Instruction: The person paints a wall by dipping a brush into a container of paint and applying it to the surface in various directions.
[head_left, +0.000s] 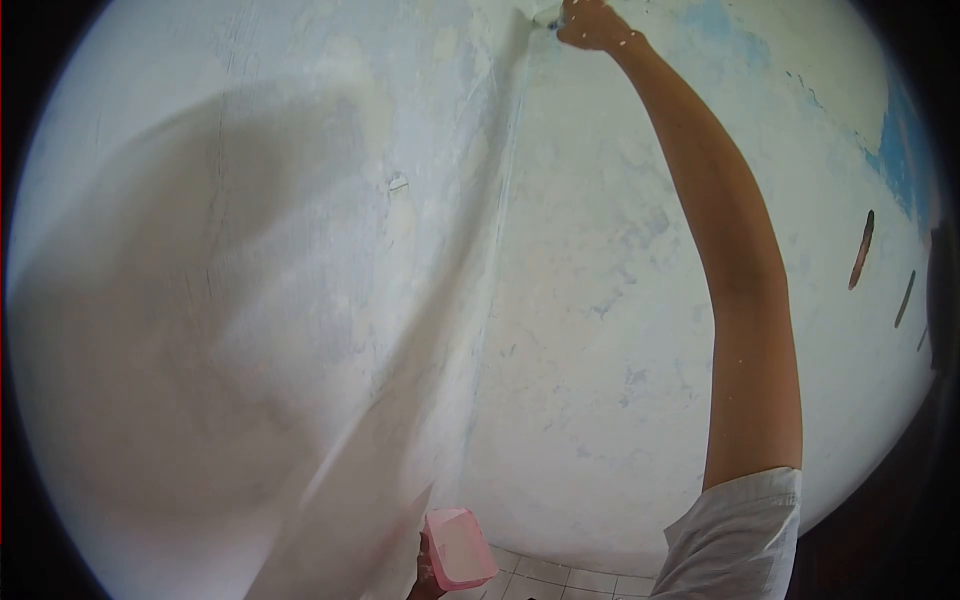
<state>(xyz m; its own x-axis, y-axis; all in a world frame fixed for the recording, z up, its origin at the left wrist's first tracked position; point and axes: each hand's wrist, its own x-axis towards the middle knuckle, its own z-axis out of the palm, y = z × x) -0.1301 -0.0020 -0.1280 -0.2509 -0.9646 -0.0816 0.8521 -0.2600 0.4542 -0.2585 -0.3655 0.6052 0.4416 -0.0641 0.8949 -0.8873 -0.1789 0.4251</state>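
Note:
High up at the corner where two walls meet, my right hand (592, 25) is closed on a small tool (547, 20). Only a pale end with a dark spot shows beside the fingers, so I cannot tell its kind. White specks dot the hand and forearm. Low in the view, my left hand (426, 575) grips a pink plastic container (490, 567) from its left side. White paste (460, 551) fills the inside of the container. The right wall (590, 330) carries uneven white coating with bluish patches.
The left wall (300, 330) is whitish and scuffed, with large shadows across it. A chipped spot (399, 184) marks it. Blue paint (900, 145) shows at the far right, near dark slits (862, 250) in the wall. White floor tiles (540, 575) lie below.

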